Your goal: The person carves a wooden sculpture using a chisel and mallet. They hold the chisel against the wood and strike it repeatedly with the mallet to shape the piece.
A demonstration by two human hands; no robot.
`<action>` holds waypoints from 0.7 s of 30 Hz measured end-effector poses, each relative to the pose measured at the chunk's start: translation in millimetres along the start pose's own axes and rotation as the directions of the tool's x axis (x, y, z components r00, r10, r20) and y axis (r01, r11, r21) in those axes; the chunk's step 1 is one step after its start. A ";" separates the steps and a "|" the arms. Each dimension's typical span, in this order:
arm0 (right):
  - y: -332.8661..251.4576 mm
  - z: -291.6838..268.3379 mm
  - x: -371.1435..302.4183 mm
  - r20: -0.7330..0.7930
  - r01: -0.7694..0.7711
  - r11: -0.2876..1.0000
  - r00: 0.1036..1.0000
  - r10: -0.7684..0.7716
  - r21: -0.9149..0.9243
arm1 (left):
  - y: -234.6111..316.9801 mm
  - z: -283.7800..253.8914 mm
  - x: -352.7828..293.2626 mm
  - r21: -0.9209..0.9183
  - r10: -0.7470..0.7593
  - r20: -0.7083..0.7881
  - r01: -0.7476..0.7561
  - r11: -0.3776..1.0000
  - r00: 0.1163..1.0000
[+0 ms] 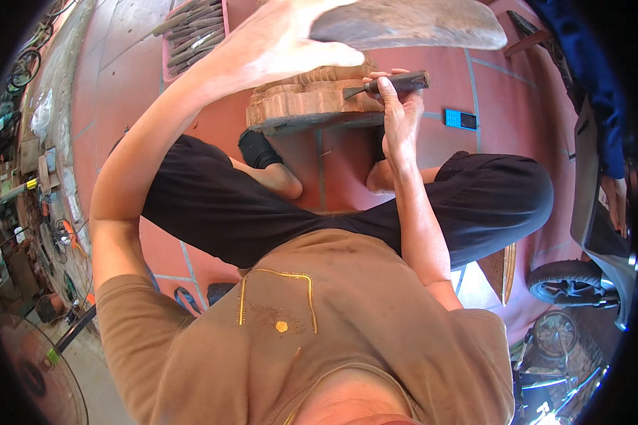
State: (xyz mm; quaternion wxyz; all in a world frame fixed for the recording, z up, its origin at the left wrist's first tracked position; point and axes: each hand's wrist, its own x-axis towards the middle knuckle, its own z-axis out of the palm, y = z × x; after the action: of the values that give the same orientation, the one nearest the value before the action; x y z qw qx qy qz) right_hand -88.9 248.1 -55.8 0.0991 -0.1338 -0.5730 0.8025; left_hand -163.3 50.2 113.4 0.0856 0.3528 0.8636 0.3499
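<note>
Right hand (402, 119): forearm extended forward, fingers closed around the handle of a chisel (408, 81); its blade points left at the carved wood block (305, 103), contact not determinable. Left hand (280, 42): raised, elbow bent outward, gripping a wooden club (411, 25) above the block. Block sits before the feet on red tiles (432, 60).

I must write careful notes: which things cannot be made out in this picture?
In the head view:
Left hand: fingers partly cut off by the upper edge, washed out by glare.
Wooden club: top cut off by that edge.
Carved wood block: far side hidden behind hand and club.
Chisel: middle covered by right hand.
</note>
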 end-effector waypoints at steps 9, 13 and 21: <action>-1.5 -5.2 3.0 0.007 0.024 0.998 1.000 -0.023 -0.057 | -7.9 15.3 29.7 -0.087 0.221 0.043 -0.217 0.972 0.974; -3.4 -3.1 0.9 0.022 0.009 0.999 1.000 -0.008 -0.044 | 6.1 11.4 38.2 -0.107 0.142 0.099 -0.132 0.985 0.985; 2.1 -0.7 -0.2 0.063 0.102 0.986 0.993 -0.095 -0.129 | -9.8 26.3 37.3 -0.071 0.229 0.104 -0.222 0.972 0.968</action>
State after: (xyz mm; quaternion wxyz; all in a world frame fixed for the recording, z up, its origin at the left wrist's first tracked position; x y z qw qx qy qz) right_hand -88.4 248.0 -58.0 0.1133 -0.0886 -0.6332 0.7605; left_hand -185.8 84.5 91.0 0.1037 0.4649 0.8011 0.3625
